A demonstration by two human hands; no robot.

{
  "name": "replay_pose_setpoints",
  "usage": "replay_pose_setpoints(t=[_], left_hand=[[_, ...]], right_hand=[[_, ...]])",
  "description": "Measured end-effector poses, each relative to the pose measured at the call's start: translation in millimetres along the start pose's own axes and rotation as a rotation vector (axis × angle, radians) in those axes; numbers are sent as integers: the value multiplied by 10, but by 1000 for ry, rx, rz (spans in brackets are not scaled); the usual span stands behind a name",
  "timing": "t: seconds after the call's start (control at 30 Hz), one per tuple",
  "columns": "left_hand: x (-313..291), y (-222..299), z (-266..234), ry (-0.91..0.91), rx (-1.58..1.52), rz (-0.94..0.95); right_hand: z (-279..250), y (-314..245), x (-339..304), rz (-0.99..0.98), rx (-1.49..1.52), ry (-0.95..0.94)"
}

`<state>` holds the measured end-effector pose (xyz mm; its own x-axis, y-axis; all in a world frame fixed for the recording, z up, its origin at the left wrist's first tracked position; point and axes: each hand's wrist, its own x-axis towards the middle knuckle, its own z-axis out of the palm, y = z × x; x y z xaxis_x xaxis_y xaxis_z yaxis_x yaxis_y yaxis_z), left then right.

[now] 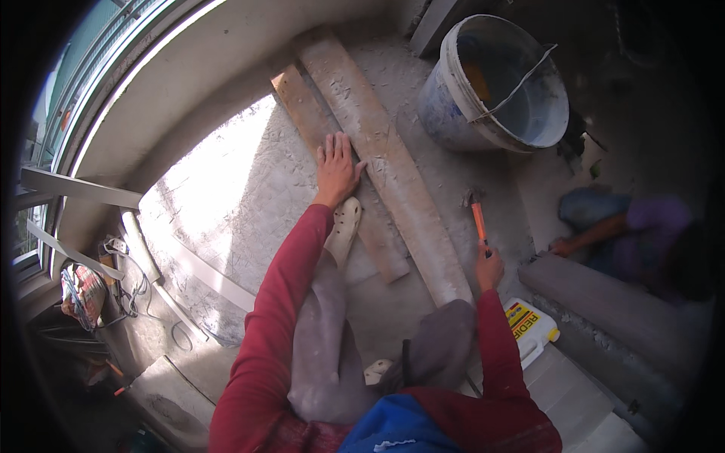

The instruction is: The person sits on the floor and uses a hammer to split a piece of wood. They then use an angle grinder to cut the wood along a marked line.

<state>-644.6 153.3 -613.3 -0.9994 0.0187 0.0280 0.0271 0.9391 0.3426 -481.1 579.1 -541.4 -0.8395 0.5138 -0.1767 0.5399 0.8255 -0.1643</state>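
Note:
My left hand lies flat with its fingers out on a narrow wooden board, its thumb reaching toward a longer, wider board beside it. Both boards are dusty and lie slantwise on the floor. My right hand is closed round the orange handle of a hammer, to the right of the wider board. The hammer's dark head points away from me, near the floor. A pale clog on my foot is beside the narrow board, close to my left wrist.
A large dirty white bucket with a wire handle stands at the far right. Near my right forearm lies a white jug with a yellow cap. Another person crouches at the right by a long block. Cables and a pipe lie left.

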Motion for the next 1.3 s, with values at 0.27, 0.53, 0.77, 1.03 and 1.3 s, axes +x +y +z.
replay_pose_setpoints(t=[0.27,0.53,0.77,1.03,1.3], left_hand=[[123,-246,-104,-18,-30,122],[-499,-680,-259,377,-623,-294],[-2508,-1640,-854,576,-110,-939],[-3288,-1730,-853,189,-3,-1457],[-3148,-1964,-847,334,-28,-1546]], right_hand=[[412,301,-31,17,-38,-41],[623,-1733,95,-779,499,86],[1038,-2798,329,-1262,40,210],[851,-2261,438,-1240,141,200],[615,-1234,-184,-735,358,58]])
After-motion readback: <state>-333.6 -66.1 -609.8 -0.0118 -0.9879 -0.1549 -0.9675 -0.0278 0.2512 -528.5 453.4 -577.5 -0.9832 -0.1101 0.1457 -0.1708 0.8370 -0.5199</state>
